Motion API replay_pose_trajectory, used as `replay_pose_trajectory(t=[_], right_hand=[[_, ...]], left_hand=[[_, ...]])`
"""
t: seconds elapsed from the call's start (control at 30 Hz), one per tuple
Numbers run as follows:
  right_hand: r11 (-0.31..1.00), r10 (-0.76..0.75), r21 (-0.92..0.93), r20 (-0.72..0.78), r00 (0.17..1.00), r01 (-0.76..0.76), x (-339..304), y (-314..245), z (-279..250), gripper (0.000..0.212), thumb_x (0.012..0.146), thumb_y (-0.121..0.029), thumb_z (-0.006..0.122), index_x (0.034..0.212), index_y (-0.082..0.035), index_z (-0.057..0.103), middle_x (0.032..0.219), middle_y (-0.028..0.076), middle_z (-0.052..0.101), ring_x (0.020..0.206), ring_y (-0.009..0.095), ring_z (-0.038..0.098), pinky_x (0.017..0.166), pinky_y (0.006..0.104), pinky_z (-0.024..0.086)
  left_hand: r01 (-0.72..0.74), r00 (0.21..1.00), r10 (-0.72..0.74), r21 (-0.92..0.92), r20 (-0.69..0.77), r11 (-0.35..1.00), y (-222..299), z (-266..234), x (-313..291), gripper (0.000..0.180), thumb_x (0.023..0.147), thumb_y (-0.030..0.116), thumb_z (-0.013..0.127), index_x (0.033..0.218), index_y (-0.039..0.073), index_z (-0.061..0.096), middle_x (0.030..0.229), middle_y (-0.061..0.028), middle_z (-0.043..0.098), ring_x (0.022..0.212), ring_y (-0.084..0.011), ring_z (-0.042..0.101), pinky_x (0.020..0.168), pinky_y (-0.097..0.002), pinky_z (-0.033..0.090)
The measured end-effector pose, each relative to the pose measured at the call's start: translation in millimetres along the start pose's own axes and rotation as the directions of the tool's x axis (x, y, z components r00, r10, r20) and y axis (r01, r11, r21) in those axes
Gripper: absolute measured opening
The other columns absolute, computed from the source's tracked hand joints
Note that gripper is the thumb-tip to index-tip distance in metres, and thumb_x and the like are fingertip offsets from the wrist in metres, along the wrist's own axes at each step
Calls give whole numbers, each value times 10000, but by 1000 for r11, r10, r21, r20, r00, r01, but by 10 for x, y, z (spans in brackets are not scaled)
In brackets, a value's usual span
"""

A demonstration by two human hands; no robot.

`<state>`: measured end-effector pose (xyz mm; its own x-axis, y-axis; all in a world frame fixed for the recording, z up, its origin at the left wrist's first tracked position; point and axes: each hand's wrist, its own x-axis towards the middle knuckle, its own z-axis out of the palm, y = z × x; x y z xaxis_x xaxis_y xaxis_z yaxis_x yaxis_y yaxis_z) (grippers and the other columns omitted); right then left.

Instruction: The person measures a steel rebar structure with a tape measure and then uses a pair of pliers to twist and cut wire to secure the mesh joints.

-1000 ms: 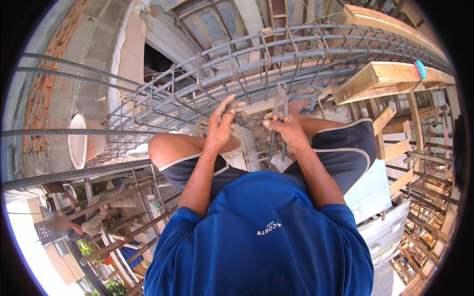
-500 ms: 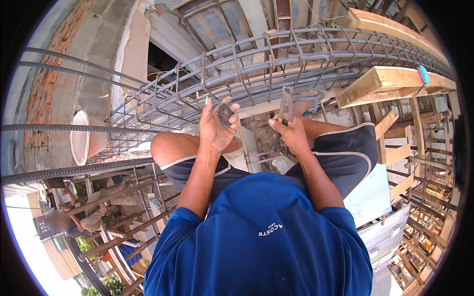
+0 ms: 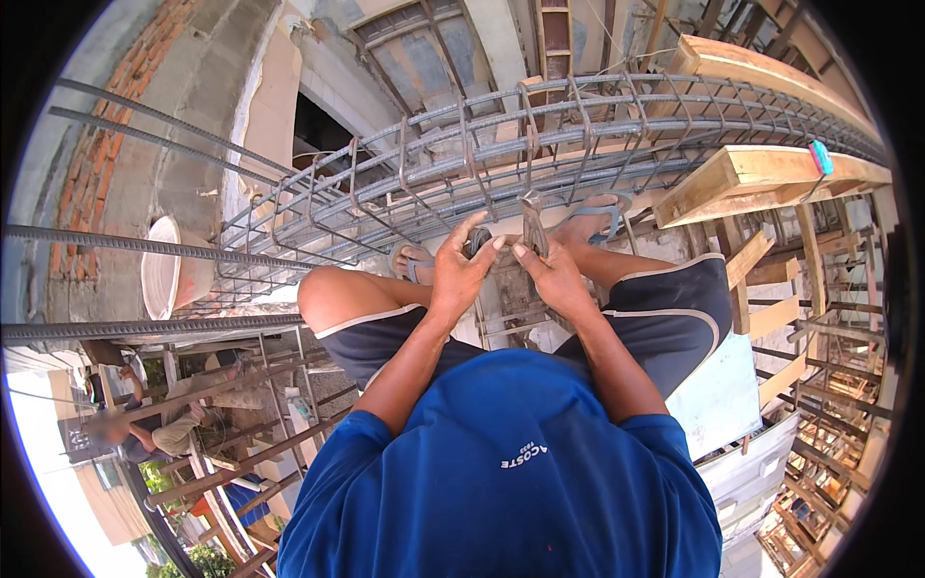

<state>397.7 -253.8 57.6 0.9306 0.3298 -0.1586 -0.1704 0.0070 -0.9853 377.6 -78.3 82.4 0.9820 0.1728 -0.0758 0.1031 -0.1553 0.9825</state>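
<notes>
Right grip (image 3: 556, 276) holds pliers (image 3: 533, 220) below their head.

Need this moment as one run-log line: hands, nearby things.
left hand: holds wire coil | right hand: holds pincers | ahead: rebar cage | far left: bucket

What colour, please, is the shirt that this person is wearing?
The shirt is blue; the head view shows it best.

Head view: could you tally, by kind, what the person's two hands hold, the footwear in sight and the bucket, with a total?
Pincers, in the right hand: 1
Dark wire bundle, in the left hand: 1
Flip-flops, on the feet: 2
Pale bucket, at the left: 1
Total: 5
</notes>
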Motion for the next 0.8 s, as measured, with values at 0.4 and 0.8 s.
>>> replay_pose_trajectory(t=[0.4,0.8], right_hand=[[995,12,-102,101,995,-2,-78,19,-131,290,926,-255,716,1020,8,642,686,36,607,626,104,546,568,310,435],[796,-188,-565,112,976,218,-237,-200,-123,254,955,-227,685,982,21,635,777,126,645,738,210,583,701,404,474]], left_hand=[[574,819,-149,-788,554,225,234,-350,-15,451,1021,308,593,1380,58,483,956,-34,556,722,-91,555,550,-224,421],[313,950,-285,-362,128,878,-152,-313,-9,251,977,237,682,1144,66,610,900,-39,684,620,-110,615,484,-223,480]])
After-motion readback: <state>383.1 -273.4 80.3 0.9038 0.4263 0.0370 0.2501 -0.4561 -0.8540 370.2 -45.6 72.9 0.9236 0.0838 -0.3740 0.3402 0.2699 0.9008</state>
